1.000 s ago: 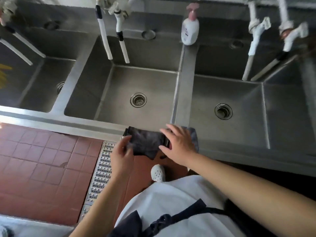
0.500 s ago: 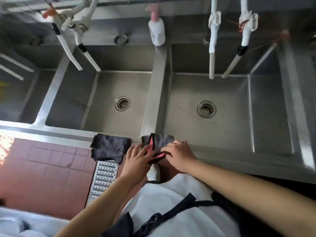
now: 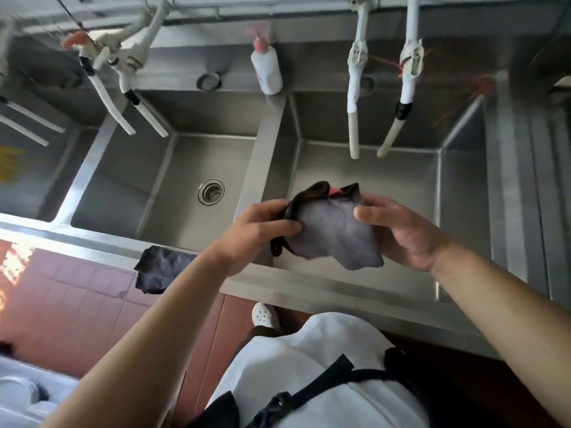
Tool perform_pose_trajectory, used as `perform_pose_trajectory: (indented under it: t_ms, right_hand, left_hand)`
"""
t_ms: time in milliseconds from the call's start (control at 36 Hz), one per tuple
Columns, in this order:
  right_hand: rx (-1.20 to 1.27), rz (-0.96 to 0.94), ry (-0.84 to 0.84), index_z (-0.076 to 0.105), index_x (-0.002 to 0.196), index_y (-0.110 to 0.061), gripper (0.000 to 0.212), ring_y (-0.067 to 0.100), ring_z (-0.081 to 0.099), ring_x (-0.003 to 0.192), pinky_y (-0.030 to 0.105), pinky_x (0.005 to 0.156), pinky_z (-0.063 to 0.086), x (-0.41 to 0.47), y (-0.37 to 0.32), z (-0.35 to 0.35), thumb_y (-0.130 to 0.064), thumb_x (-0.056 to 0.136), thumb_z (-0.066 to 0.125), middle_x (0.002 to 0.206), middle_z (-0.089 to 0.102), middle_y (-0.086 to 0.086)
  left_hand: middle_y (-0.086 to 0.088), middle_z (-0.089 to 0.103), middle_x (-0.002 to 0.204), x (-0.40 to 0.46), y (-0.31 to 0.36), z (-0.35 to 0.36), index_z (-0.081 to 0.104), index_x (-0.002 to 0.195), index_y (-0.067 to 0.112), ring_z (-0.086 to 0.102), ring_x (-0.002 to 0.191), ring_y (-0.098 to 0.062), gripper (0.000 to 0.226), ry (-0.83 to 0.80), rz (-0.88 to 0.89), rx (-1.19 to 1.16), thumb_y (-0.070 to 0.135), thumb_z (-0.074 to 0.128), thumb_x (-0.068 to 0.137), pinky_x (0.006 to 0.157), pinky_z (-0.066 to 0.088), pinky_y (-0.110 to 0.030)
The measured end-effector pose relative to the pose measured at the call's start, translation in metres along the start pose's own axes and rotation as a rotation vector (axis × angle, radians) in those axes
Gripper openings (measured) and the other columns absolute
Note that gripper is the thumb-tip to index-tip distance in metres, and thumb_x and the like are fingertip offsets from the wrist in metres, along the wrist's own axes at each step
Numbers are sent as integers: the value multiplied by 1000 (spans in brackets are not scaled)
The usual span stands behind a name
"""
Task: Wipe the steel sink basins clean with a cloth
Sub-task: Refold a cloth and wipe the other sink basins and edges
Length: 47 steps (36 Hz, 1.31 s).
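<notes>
A grey cloth (image 3: pixel 335 233) with a dark hem and a pink patch hangs in the air over the front of the right steel basin (image 3: pixel 401 186). My left hand (image 3: pixel 262 228) pinches its left edge and my right hand (image 3: pixel 401 233) grips its right side. The middle basin (image 3: pixel 148 186) lies to the left, its round drain (image 3: pixel 211 191) in sight. The right basin's drain is hidden behind the cloth. A second dark cloth (image 3: pixel 160 270) is draped over the sink's front rim (image 3: pixel 92 242).
White taps (image 3: pixel 353 97) hang over the right basin and more taps (image 3: pixel 123 84) over the middle one. A soap pump bottle (image 3: pixel 266 69) stands on the back ledge above the divider. A third basin (image 3: pixel 31 180) lies far left. Red floor tiles (image 3: pixel 61 298) are below.
Both hands lifted one cloth off the sink's front rim and now hold it spread over the right basin. The other cloth stayed on the rim. The view shifted right.
</notes>
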State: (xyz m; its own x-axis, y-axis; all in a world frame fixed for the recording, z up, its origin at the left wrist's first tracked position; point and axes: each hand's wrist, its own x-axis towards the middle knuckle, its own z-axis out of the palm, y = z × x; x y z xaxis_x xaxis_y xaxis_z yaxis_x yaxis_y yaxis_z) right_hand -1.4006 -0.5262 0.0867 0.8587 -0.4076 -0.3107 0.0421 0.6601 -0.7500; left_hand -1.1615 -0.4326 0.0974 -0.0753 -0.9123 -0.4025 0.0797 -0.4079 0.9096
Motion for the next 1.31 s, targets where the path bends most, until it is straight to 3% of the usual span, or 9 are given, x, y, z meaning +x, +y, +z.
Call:
perform_pose_trajectory:
  t_ms: [111,250,417,528,611,694,750,861,1306]
  right_hand:
    - [198,163,-8,64,130,-10,50,27,64,116,37,91,54,12,19,-10,-33,86,69,128,66,14]
    - [315,316,323,65,124,-3,40,24,71,105,35,82,59,42,62,-25,-26,92,57,120,71,14]
    - [518,340,677,61,130,-5,42,28,65,115,41,94,51,73,103,-62,-30,97,58,125,68,14]
    - [180,231,1035,65,120,-8,29,28,66,106,42,100,49,121,116,-108,-27,99,58,115,70,13]
    - [-351,111,1153,62,84,-14,21,23,62,81,32,75,43,167,114,-143,-28,100,56,85,68,6]
    - [-908,111,1084,58,92,-16,17,35,63,89,34,68,40,212,118,-184,-29,100,51,93,65,14]
    - [-1219,162,891,58,123,-17,28,35,57,117,42,89,47,240,131,-209,-29,100,49,126,61,11]
    - [-1624,524,406,6,158,-34,82,26,-6,153,55,119,1,274,181,-232,-73,92,33,167,-3,-1]
    - [-1512,406,674,-13,155,-35,73,27,-24,149,53,113,-22,448,160,-299,-66,95,12,165,-20,4]
  left_hand:
    - [-10,71,98,23,-10,-3,73,108,12,66,91,-24,31,-10,-196,4,12,71,77,80,52,-36]
    - [-2,74,89,56,-49,-17,74,101,29,70,85,-20,23,41,-377,102,16,75,82,77,60,-36]
    - [3,68,121,112,-76,-59,63,125,29,62,114,-17,32,369,-167,524,27,67,93,93,49,-21]
    - [-11,31,160,168,-85,-107,38,152,20,26,148,-31,61,477,-13,1065,31,60,96,118,22,-43]
    - [-6,-2,168,206,-96,-132,7,159,31,-3,154,-29,76,437,-24,1297,44,50,98,123,3,-45]
    - [-7,-1,168,221,-109,-138,2,160,26,-4,154,-29,78,414,14,1436,56,40,97,123,-3,-41]
    - [-7,9,168,221,-112,-138,10,160,25,2,155,-27,78,445,51,1419,57,38,95,125,0,-41]
    - [-5,20,166,219,-110,-137,24,158,24,11,154,-27,74,479,84,1358,49,40,91,125,3,-39]
    - [-10,29,162,222,-112,-140,37,154,17,19,152,-29,71,530,190,1254,28,49,84,123,20,-49]
